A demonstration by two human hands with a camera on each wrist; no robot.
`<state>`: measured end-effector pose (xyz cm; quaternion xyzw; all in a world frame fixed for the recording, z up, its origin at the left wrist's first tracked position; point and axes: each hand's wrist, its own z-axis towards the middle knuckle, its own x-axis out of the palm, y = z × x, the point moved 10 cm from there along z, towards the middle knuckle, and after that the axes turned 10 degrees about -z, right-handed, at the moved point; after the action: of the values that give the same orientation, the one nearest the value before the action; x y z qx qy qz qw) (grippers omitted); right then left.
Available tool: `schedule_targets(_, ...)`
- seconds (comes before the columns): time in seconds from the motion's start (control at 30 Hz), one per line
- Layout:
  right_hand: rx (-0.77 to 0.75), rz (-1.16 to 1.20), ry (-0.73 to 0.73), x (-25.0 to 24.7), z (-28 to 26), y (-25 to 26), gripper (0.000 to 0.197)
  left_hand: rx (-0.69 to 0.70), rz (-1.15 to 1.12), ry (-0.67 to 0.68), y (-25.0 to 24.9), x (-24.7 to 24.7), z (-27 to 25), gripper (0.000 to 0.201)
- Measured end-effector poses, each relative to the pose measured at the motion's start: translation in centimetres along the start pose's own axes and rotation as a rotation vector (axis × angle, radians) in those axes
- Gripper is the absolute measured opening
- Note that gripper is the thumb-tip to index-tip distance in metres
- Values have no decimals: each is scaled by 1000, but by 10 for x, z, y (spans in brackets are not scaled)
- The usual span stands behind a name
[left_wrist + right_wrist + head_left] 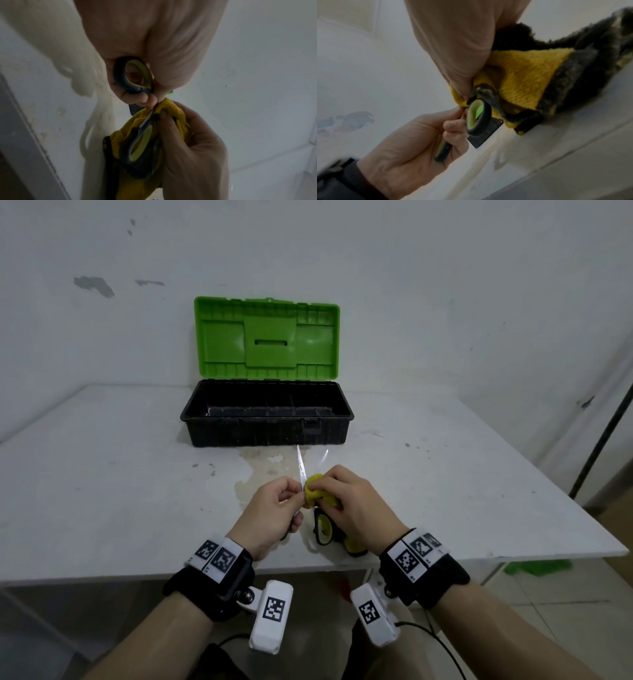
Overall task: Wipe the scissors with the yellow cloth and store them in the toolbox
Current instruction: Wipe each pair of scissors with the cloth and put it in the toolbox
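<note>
The wiping step is in hand: the opened black-and-green-handled steel scissors (302,474) are gripped by the left hand (274,505) above the white counter (102,474), while the crumpled yellow cloth (317,491) is pinched on a blade by the right hand (349,501). Next, a carry to the open green-lidded black toolbox (267,419) behind is called for.

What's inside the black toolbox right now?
The toolbox stands open with its green lid up. Only its bare dark floor and far wall show. The near wall hides the front strip of the floor, so anything lying there cannot be seen.
</note>
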<state>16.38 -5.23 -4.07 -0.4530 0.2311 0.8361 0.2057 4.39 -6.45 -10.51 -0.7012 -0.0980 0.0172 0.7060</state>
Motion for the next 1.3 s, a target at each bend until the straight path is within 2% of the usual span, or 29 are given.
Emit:
schedule_targets(0.23, 40, -49, -1, -2, 4, -3, 17, 10, 34, -9, -1, 0, -2, 10)
schedule_targets(0.37, 301, -36, -61, -18, 15, -48, 17, -20, 37, -1, 5, 1, -3, 11)
schedule_targets(0.43, 374, -47, -145, -32, 15, -64, 14, -41, 20, -4, 8, 0, -3, 10)
schedule_targets(0.53, 290, -40, -189, -39, 9, -47, 10, -48, 5, -18, 8, -3, -1, 9)
schedule_targets(0.63, 121, -16, -30, -13, 1, -7, 13, -37, -8, -5, 4, 0, 1, 10)
schedule_targets(0.7, 73, -53, 6, 0, -2, 2, 15, -16, 18, 15, 0, 5, 0, 10)
schedule_targets(0.77, 121, -62, -34, -2, 1, -10, 14, 3, 55, 24, -2, 6, -2, 9)
schedule_targets(0.87, 311, -65, -77, -17, 9, -47, 15, 1, 80, 13, 1, 3, -6, 10)
schedule_targets(0.93, 385, -54, -133, -30, 11, -63, 15, -18, 79, 4, 4, 1, -7, 10)
schedule_targets(1.03, 294, -39, -182, -38, 8, -46, 11, -18, 87, -20, 2, -3, -6, 9)
schedule_targets(1.17, 104, -73, 4, -1, -1, -4, 12, 18, 127, 19, -4, 1, -3, 10)
schedule_targets(1.3, 201, -112, -27, -4, 6, -25, 15, 43, 172, 44, -5, 4, -4, 9)
